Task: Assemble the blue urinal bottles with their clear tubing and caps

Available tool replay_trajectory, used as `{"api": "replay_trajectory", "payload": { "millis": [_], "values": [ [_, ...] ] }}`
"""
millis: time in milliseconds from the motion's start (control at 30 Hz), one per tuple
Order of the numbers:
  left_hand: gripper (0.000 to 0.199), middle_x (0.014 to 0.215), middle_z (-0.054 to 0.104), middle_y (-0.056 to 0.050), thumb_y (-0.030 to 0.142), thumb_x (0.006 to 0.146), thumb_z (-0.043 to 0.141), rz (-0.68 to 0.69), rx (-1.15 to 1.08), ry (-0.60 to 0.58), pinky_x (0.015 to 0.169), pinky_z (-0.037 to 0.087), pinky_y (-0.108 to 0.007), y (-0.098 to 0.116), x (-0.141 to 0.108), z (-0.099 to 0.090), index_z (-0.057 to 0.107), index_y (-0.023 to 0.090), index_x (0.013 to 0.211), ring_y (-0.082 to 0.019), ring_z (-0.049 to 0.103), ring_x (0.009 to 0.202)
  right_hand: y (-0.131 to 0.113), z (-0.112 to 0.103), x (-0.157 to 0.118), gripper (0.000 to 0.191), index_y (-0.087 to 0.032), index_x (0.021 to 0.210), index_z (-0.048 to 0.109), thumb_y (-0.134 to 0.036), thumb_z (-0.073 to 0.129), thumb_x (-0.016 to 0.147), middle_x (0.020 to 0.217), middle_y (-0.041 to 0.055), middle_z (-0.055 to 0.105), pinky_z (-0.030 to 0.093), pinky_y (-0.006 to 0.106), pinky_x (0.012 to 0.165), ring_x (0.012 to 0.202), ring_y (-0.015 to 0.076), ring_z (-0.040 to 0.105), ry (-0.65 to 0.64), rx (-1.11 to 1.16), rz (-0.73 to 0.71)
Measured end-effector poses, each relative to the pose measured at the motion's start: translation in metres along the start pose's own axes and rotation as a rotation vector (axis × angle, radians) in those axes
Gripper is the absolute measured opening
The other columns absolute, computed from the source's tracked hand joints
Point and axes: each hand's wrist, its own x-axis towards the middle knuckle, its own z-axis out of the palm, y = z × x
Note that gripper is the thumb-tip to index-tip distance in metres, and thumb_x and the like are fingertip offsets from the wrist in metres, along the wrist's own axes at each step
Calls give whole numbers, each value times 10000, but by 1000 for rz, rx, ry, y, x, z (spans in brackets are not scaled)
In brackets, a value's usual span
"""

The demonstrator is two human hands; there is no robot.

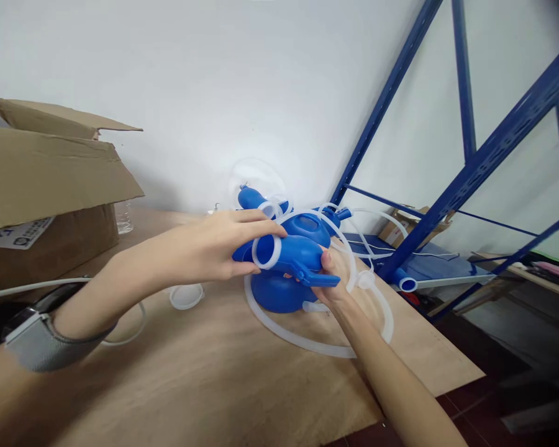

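Observation:
A blue plastic bottle (300,251) with a white-rimmed round mouth and a blue side lever is held above the table. My left hand (223,242) grips it by the mouth end, thumb below and fingers on top. At its far right end my right hand (328,276) is wrapped round it, partly hidden behind the blue plastic. Beneath it lies another blue vessel (282,295), ringed by a clear hose (302,341). More blue bottles (251,197) with coiled hoses are heaped behind, near the wall. A round white lid (186,297) lies below my left forearm.
An open cardboard box (51,180) stands at the left, with a clear bottle (123,217) beside it. A blue metal rack (466,180) rises at the right, its lower shelf holding a small carton (395,234). The wooden table (214,385) ends at the lower right.

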Motion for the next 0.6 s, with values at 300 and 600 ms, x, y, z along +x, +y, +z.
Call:
{"api": "replay_trajectory", "payload": {
  "millis": [300,600],
  "values": [
    [572,1169,744,-34,476,827,648,-399,-254,-187,822,512,-255,-9,-28,-67,640,177,1315,-205,684,1010,-7,3,-10,1176,-351,1618,258,-871,705,663,1287,137,719,636,392,763,1019,325,782,-729,34,378],
    [533,904,758,-61,487,747,649,-766,-29,-620,705,486,-272,-55,-44,-61,708,146,1153,-239,672,832,25,42,-30,685,-305,1574,427,-391,704,953,1518,114,568,513,431,1109,1349,248,607,-948,-467,257]
  ]
}}
